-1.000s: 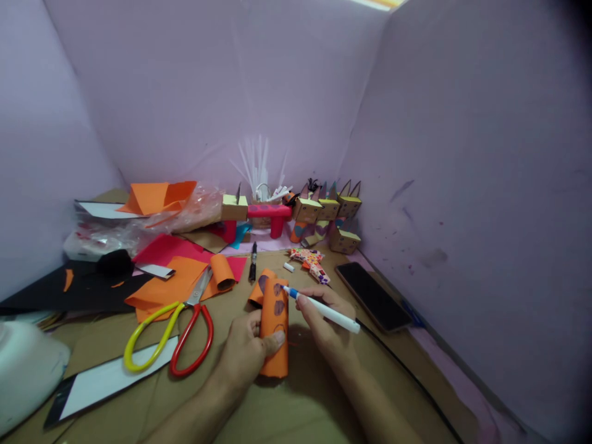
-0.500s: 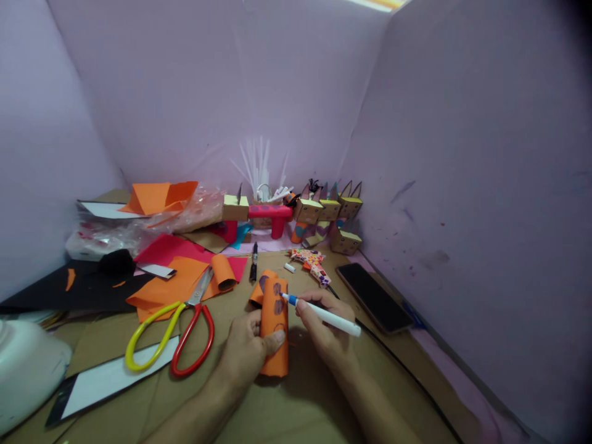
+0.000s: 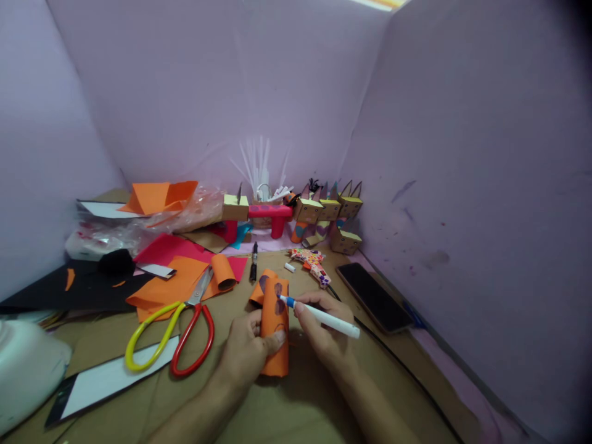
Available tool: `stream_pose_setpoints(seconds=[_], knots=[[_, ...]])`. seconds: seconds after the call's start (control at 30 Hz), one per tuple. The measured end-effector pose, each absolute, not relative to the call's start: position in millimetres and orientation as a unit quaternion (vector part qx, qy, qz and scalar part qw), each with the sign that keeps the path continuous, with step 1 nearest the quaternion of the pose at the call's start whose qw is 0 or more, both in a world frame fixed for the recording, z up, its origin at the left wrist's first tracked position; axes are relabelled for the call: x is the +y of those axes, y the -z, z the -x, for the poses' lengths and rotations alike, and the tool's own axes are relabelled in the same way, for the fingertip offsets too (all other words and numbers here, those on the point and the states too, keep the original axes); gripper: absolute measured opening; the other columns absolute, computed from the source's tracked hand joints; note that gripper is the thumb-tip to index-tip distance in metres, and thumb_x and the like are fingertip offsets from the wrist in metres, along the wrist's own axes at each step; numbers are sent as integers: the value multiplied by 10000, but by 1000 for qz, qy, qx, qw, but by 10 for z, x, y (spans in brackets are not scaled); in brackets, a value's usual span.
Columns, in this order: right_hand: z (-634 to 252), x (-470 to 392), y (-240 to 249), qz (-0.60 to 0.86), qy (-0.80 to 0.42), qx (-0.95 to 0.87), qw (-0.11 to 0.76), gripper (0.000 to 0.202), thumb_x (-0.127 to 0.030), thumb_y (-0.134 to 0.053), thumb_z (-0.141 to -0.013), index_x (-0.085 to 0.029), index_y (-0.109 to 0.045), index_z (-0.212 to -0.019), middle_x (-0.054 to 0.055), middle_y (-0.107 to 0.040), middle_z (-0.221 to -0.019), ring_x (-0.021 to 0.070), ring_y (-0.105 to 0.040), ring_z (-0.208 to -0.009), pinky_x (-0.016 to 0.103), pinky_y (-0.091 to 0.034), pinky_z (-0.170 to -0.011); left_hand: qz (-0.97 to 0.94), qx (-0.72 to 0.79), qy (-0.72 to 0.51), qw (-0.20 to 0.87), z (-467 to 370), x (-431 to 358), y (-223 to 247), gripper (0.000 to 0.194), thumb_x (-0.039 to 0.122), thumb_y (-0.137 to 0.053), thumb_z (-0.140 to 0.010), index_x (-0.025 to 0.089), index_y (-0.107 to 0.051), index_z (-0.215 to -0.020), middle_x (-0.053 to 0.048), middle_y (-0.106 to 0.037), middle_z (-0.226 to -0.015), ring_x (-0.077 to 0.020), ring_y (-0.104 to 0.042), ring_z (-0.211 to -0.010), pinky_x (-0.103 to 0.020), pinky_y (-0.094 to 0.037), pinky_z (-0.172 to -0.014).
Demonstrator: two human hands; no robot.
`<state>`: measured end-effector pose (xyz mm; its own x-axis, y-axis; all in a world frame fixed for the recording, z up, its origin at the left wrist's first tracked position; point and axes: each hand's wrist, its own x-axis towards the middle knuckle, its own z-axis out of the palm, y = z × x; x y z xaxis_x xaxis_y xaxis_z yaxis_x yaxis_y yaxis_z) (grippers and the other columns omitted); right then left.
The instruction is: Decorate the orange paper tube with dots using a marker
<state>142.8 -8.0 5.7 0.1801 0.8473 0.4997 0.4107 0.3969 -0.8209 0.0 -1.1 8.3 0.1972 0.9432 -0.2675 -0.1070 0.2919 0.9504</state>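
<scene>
An orange paper tube (image 3: 274,320) with dark purple spots down its front is held near its lower part by my left hand (image 3: 247,350), thumb across the front. My right hand (image 3: 326,333) is closed around a white marker (image 3: 330,319) with a blue collar, whose tip touches one of the tube's upper spots. Behind the held tube lies a second orange tube (image 3: 259,295) with a purple spot, partly hidden. A small white cap (image 3: 290,267) lies beyond the marker, beside a black pen (image 3: 254,262).
Scissors (image 3: 194,302) with yellow and red handles lie left on orange paper, near another orange roll (image 3: 224,273). A flower-patterned glue gun (image 3: 312,265) and a phone (image 3: 374,297) lie to the right. Cardboard animal heads (image 3: 309,211) and a pink tube figure (image 3: 271,211) stand behind.
The marker tip has shifted slightly left and down on the tube, with my right hand following. My left hand keeps its hold, and the other things lie where they were.
</scene>
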Motion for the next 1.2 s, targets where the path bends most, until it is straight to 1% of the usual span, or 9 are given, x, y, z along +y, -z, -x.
stream_pose_setpoints(seconds=[0.4,0.5,0.63,0.73,0.83,0.97,1.03,1.13,1.2], knots=[[-1459,-71,16,543,-202,-572,581,168,-330,-623,-782,-183,-681,-725,19,-666,-582,155,-586,-501,249,-440,-474,-435,480,-414,639,5,-40,-80,196,196,-725,-479,147,-652,-655,-17,-628,-611,-178,-565,-614,-261,-421,-575],[-1465,-76,3,524,-231,-546,612,165,-344,-638,-784,-187,-672,-745,12,-660,-584,153,-593,-515,248,-456,-485,-413,489,-410,650,8,-27,-77,219,208,-753,-464,140,-651,-644,-13,-622,-597,-166,-557,-587,-257,-424,-560],[-1430,-28,-10,484,-316,-465,670,232,-406,-625,-814,-186,-654,-881,19,-687,-655,159,-633,-562,274,-525,-553,-375,479,-437,663,29,7,-43,271,241,-789,-471,132,-651,-676,-13,-632,-608,-162,-573,-605,-261,-451,-588],[-1381,21,1,475,-388,-433,661,345,-465,-627,-799,-178,-638,-989,53,-721,-740,190,-672,-626,340,-562,-635,-371,463,-451,667,48,8,-34,291,261,-802,-485,125,-654,-695,-18,-638,-626,-164,-583,-628,-267,-459,-613],[-1330,28,12,450,-470,-425,629,374,-390,-738,-704,-194,-622,-1001,60,-735,-843,224,-694,-786,364,-551,-747,-376,447,-444,680,54,-25,-56,359,272,-819,-482,112,-683,-774,-37,-666,-672,-178,-602,-662,-279,-469,-639],[-1287,17,11,383,-581,-365,619,379,-252,-790,-619,-225,-589,-940,-12,-690,-752,168,-657,-671,277,-526,-625,-401,422,-416,699,37,-79,-60,427,293,-842,-470,103,-691,-822,-55,-688,-713,-195,-621,-689,-292,-487,-670],[-1290,31,12,363,-594,-329,638,383,-233,-790,-596,-231,-578,-915,-32,-664,-721,145,-626,-622,254,-508,-589,-410,414,-401,707,24,-95,-35,483,330,-846,-469,108,-681,-864,-63,-694,-742,-203,-629,-700,-294,-494,-666],[-1316,69,24,359,-571,-301,674,416,-239,-791,-583,-238,-565,-933,-40,-652,-734,141,-616,-631,259,-510,-616,-428,421,-383,703,1,-115,-17,569,370,-843,-455,118,-651,-927,-64,-687,-747,-204,-627,-677,-272,-479,-583],[-1326,89,35,362,-559,-301,682,431,-238,-791,-586,-241,-560,-949,-48,-638,-711,144,-614,-624,264,-508,-612,-447,432,-387,681,-15,-134,-45,548,347,-840,-445,120,-643,-902,-55,-675,-716,-200,-623,-662,-259,-465,-559]])
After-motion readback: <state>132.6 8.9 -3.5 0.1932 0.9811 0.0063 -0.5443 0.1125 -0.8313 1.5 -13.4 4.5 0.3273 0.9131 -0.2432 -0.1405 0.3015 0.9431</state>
